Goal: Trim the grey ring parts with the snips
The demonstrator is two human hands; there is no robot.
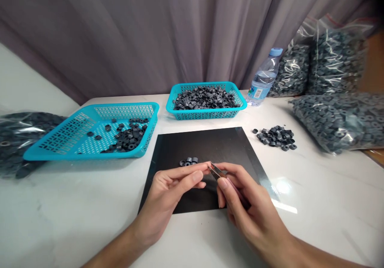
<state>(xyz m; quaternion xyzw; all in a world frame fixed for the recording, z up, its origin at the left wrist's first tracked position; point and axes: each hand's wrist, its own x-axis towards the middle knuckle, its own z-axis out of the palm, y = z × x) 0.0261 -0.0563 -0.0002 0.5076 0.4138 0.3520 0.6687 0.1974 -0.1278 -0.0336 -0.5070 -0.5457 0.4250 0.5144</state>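
My right hand is closed around a pair of metal tweezers, thumb on one side and fingers on the other. Their tips point up and left, at the index fingertip of my left hand. That hand has its index finger and thumb stretched out with a gap between them, and no part shows in it; the other fingers are partly curled. Both hands are over a black mat. Just behind my left fingers, a small group of dark grey ring-shaped parts rests on the mat, partly hidden by the hand.
A turquoise basket at left holds some grey parts; another basket at the back is full of them. A loose pile lies right of the mat. Bags of parts and a water bottle stand right; another bag lies far left.
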